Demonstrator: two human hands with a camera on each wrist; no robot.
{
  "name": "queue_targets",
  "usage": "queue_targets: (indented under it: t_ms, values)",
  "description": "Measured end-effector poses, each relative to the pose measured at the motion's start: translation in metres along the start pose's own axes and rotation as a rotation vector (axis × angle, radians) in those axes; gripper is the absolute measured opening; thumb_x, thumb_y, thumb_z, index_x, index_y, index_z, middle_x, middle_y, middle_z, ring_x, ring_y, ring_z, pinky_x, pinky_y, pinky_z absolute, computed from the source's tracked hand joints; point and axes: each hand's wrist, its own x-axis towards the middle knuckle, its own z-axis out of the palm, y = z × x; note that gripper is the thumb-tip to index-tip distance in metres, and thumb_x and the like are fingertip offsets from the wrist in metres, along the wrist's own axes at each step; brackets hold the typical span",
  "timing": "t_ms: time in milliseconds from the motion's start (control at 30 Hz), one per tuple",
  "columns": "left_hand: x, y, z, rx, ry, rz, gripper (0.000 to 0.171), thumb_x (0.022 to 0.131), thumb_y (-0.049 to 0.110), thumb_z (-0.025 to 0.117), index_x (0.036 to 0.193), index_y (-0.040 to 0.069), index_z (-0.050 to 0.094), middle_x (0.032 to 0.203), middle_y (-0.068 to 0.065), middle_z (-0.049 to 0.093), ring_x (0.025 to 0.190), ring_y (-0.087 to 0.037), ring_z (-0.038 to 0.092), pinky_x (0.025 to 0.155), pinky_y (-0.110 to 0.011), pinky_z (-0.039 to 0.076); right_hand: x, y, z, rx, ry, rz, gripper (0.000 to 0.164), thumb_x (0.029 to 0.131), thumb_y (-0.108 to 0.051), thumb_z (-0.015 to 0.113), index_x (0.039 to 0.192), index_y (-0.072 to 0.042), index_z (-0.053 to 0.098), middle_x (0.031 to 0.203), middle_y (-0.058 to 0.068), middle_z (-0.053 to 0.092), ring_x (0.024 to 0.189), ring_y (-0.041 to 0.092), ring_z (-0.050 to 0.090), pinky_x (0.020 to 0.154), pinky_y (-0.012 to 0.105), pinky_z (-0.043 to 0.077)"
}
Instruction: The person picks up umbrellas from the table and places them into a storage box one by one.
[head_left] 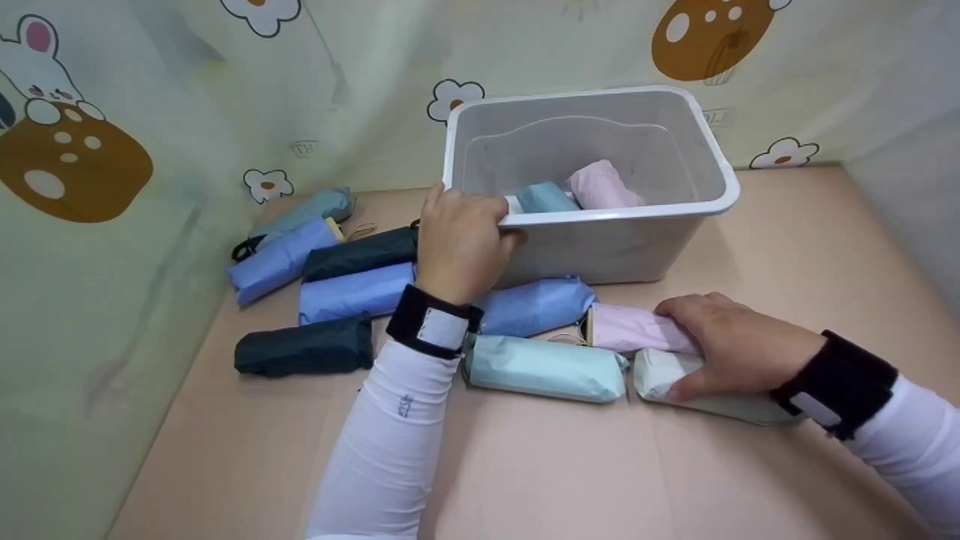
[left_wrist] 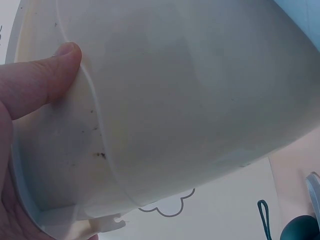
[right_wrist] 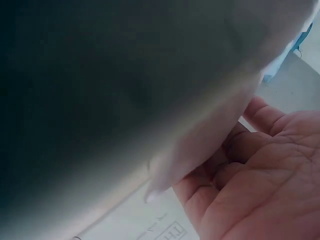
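Note:
My left hand (head_left: 465, 244) grips the near left corner of a white plastic bin (head_left: 592, 244). Its thumb lies against the bin's wall in the left wrist view. Inside the bin are a teal folded umbrella (head_left: 546, 198) and a pink one (head_left: 604, 186). My right hand (head_left: 742, 345) spans two folded umbrellas on the table. Its fingers reach over the far side of a pink umbrella (head_left: 634, 328), while the thumb rests on a pale green umbrella (head_left: 720, 394). In the right wrist view, a dark, blurred surface fills much of the foreground and the fingers touch pink fabric.
Left of the bin lie several folded umbrellas, including a dark one (head_left: 304, 346) and a blue one (head_left: 356, 292). A blue umbrella (head_left: 536, 306) and a mint one (head_left: 546, 367) lie before the bin. A patterned curtain (head_left: 360, 90) hangs behind the table (head_left: 540, 480).

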Motion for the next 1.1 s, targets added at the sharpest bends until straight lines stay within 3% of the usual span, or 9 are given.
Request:
queue_targets:
  t_ms: [200, 433, 667, 800, 1100]
  values:
    - [0.0, 0.0, -0.001, 0.004, -0.005, -0.002, 0.025, 0.087, 0.037, 0.083, 0.082, 0.013, 0.075, 0.09, -0.004, 0.08, 0.093, -0.032, 0.068, 0.121, -0.061, 0.036, 0.002, 0.006, -0.002, 0.04, -0.011, -0.025, 0.092, 0.075, -0.064, 0.086, 0.144, -0.011, 0.054, 0.133, 0.006, 0.064, 0.126, 0.029, 0.055, 0.105, 0.055, 0.047]
    - [0.0, 0.001, -0.002, 0.002, -0.031, -0.014, 0.024, 0.088, 0.037, 0.082, 0.084, 0.014, 0.075, 0.093, -0.003, 0.081, 0.094, -0.031, 0.069, 0.122, -0.06, 0.034, 0.002, 0.009, -0.002, 0.025, 0.006, -0.047, 0.079, 0.087, -0.06, 0.079, 0.143, -0.009, 0.055, 0.133, 0.008, 0.064, 0.125, 0.03, 0.057, 0.105, 0.055, 0.049]
    - [0.0, 0.001, -0.003, 0.003, -0.042, -0.017, 0.023, 0.09, 0.037, 0.081, 0.086, 0.015, 0.076, 0.094, -0.003, 0.081, 0.095, -0.031, 0.068, 0.123, -0.06, 0.034, 0.005, 0.009, 0.0, 0.019, 0.046, -0.048, 0.046, 0.1, -0.031, 0.07, 0.14, -0.01, 0.06, 0.131, 0.008, 0.068, 0.123, 0.031, 0.06, 0.106, 0.057, 0.049]
    - [0.0, 0.001, -0.003, 0.007, -0.043, -0.019, 0.023, 0.09, 0.037, 0.081, 0.086, 0.015, 0.076, 0.094, -0.003, 0.081, 0.096, -0.031, 0.068, 0.123, -0.06, 0.034, 0.01, 0.007, 0.002, 0.007, 0.048, -0.036, 0.041, 0.1, -0.021, 0.068, 0.138, -0.008, 0.062, 0.129, 0.01, 0.07, 0.119, 0.033, 0.063, 0.104, 0.059, 0.05]
    - [0.0, 0.001, -0.003, -0.001, -0.052, -0.024, 0.023, 0.091, 0.037, 0.08, 0.088, 0.015, 0.077, 0.096, -0.002, 0.081, 0.096, -0.03, 0.068, 0.123, -0.06, 0.032, 0.016, 0.003, 0.003, -0.007, -0.009, 0.016, 0.049, 0.095, -0.025, 0.075, 0.139, -0.008, 0.062, 0.126, 0.012, 0.071, 0.113, 0.031, 0.067, 0.103, 0.06, 0.051]
